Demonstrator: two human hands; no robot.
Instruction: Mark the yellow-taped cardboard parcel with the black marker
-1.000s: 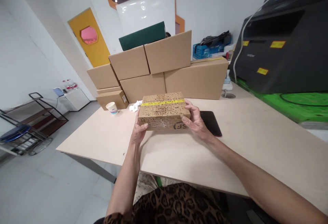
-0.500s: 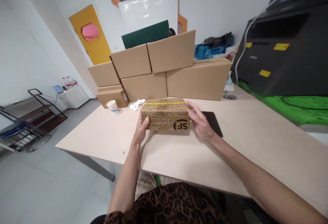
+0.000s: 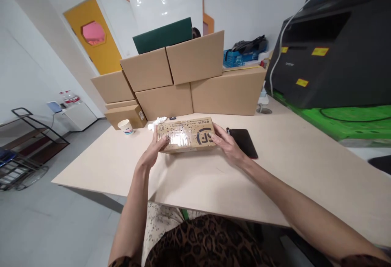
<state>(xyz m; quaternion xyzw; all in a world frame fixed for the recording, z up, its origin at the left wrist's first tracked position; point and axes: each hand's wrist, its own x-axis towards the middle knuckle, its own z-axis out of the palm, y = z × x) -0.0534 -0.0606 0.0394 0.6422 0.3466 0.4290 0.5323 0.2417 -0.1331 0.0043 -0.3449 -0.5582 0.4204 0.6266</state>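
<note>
The left hand (image 3: 152,149) and right hand (image 3: 227,144) squeeze the box (image 3: 186,135) between them; a black tablet (image 3: 244,143) lies beside the right hand.

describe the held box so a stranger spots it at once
Find the pale table, then the stacked brown boxes on it. In front, the left hand and right hand hold a small box. Unlike those, it has dark speckles and a large dark logo.

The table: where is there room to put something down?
Bare patches on the table: left, from the paper cup to the near edge; in front, between the held box and near edge; right, between the black slab and green platform. The back is crowded: cardboard boxes, with crumpled white tissue before them.
</note>
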